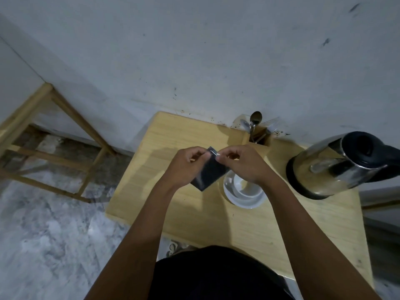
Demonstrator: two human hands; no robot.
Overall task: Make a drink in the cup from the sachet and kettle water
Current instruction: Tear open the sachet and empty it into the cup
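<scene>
Both hands meet above the wooden surface (194, 213), just left of the cup (249, 187), and share a dark sachet (211, 173). The left hand (184, 167) pinches the sachet's upper edge between thumb and forefinger, with the pouch hanging down and tilted toward the cup. The right hand (244, 165) pinches the same top corner from the other side, its fingers (225, 155) clenched on a small pale strip at the tear point. The 2 hands nearly touch at that corner.

The cup is white and sits on a white saucer (244, 202); the right wrist crosses over its far rim, so part of the cup is hidden. What can be seen of its inside looks pale and bare. The sachet's lower end hangs just beside the cup's left rim, above the surface.

To the right of the cup stands a steel kettle (331, 167) with a black lid and handle, near but apart from the saucer. Behind the cup, against the wall (194, 61), a wooden holder (258, 140) carries a spoon (255, 120) standing bowl-up.
</scene>
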